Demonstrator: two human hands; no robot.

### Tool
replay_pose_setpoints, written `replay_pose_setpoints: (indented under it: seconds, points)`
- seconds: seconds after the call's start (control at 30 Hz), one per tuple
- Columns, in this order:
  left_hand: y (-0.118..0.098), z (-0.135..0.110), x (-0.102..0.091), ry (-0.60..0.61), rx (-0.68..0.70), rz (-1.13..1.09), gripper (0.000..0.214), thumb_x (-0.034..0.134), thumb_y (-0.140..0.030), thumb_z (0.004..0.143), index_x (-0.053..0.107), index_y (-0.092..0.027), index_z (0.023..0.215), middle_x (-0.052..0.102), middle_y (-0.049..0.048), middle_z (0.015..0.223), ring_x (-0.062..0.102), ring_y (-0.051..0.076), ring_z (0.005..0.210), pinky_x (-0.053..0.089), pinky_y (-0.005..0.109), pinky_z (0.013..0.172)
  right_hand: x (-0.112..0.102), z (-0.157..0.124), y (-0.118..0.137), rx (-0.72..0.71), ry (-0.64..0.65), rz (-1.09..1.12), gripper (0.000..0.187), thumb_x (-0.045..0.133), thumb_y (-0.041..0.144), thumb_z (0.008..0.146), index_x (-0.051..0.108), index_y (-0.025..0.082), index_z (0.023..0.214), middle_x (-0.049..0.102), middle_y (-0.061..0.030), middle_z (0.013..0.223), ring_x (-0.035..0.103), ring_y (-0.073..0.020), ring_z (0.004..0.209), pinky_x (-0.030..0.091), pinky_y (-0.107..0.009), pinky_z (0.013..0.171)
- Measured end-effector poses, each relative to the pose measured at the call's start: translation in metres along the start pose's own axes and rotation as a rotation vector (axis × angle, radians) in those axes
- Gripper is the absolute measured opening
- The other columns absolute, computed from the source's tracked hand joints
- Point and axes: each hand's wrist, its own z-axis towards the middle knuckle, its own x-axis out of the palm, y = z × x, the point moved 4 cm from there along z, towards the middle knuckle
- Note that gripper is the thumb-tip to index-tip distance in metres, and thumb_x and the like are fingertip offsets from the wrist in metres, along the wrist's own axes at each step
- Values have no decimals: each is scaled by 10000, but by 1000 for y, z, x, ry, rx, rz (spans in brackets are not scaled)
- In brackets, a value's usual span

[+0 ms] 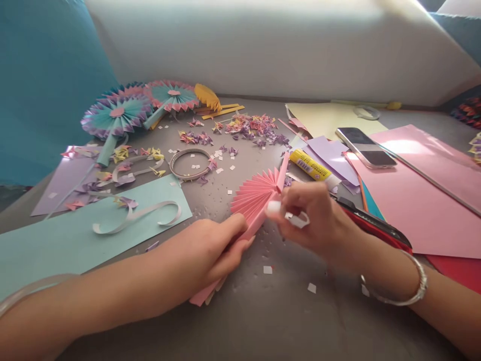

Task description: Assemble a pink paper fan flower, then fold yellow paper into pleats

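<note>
A pink pleated paper fan (257, 195) is partly spread, its folds radiating from the middle. My left hand (220, 245) is closed around its lower half, and the folded end sticks out below the fingers. My right hand (310, 213) is pinched beside the fan's right edge. From its fingers comes a thin white curled strip (302, 219); a blurred white piece (274, 207) shows at the fingertips, its kind unclear. Just behind this hand lies a yellow glue stick (308, 164).
Finished paper rosettes (118, 113) on handles lie back left, near a tape roll (190, 164) and small folded paper pieces (250, 125). Teal paper (124, 213) is at left. On the right are a phone (364, 145), pink sheets (424, 210) and a red-black stapler-like tool (376, 223).
</note>
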Motion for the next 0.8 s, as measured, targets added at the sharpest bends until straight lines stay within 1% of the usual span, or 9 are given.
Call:
replay_pose_setpoints:
  seconds: [0.07, 0.13, 0.2, 0.33, 0.43, 0.53, 0.6, 0.67, 0.8]
  points:
    - [3, 2, -6, -117, -12, 76, 227, 293, -387, 965, 332, -249, 790, 412, -113, 419, 383, 91, 366, 272, 186, 421, -7, -2, -4, 63, -6, -54, 280, 541, 132, 913, 325, 250, 1046, 463, 43, 793, 450, -93, 618, 427, -241, 585]
    - [4, 3, -12, -235, -49, 155, 220, 312, -372, 944, 324, -245, 765, 365, -111, 429, 318, 93, 373, 236, 200, 411, -10, -3, -3, 65, 32, -119, 251, 533, 153, 925, 358, 231, 1086, 493, 31, 797, 471, -101, 630, 438, -243, 593]
    - [5, 3, -16, -286, -71, 190, 220, 320, -359, 928, 309, -242, 741, 323, -111, 426, 283, 96, 378, 223, 208, 409, -9, -4, 2, 42, 89, -179, 211, 526, 167, 936, 418, 202, 1114, 545, 5, 817, 508, -114, 668, 448, -250, 616]
    - [5, 4, -16, -265, -72, 174, 223, 310, -373, 933, 305, -244, 752, 337, -115, 418, 314, 95, 361, 235, 206, 405, -8, 0, 12, 68, 286, -196, 133, 468, 181, 971, 540, 163, 1081, 594, -46, 882, 573, -144, 767, 471, -272, 667]
    - [7, 4, -14, -234, -81, 180, 218, 284, -369, 945, 291, -246, 765, 356, -117, 411, 354, 97, 341, 247, 204, 405, -27, 2, 12, 159, 388, -194, 137, 462, 237, 981, 593, 203, 1002, 602, -37, 906, 585, -134, 751, 469, -261, 635]
    - [9, 4, -12, -188, -78, 203, 220, 265, -372, 957, 292, -245, 779, 368, -118, 395, 398, 102, 329, 267, 205, 416, -54, -4, 3, 269, 331, -247, 147, 499, 351, 969, 609, 258, 997, 612, -4, 823, 587, -128, 678, 446, -254, 563]
    - [10, 4, -10, -168, -79, 229, 224, 254, -380, 965, 300, -245, 792, 369, -118, 380, 421, 111, 332, 280, 211, 431, -62, -15, -4, 355, 302, -286, 182, 510, 393, 958, 600, 271, 1059, 598, 10, 744, 566, -128, 588, 422, -260, 501]
    - [11, 5, -8, -154, -79, 256, 227, 249, -382, 970, 301, -246, 796, 376, -113, 383, 431, 119, 348, 281, 220, 446, -56, -30, -9, 417, 338, -297, 222, 507, 395, 957, 573, 268, 1127, 598, 11, 734, 570, -133, 568, 434, -266, 491]
    - [10, 6, -6, -145, -85, 307, 234, 245, -376, 968, 292, -245, 779, 387, -98, 415, 420, 128, 381, 267, 238, 469, -39, -52, -8, 415, 439, -302, 226, 480, 362, 968, 548, 253, 1154, 638, -27, 886, 641, -162, 747, 512, -294, 622]
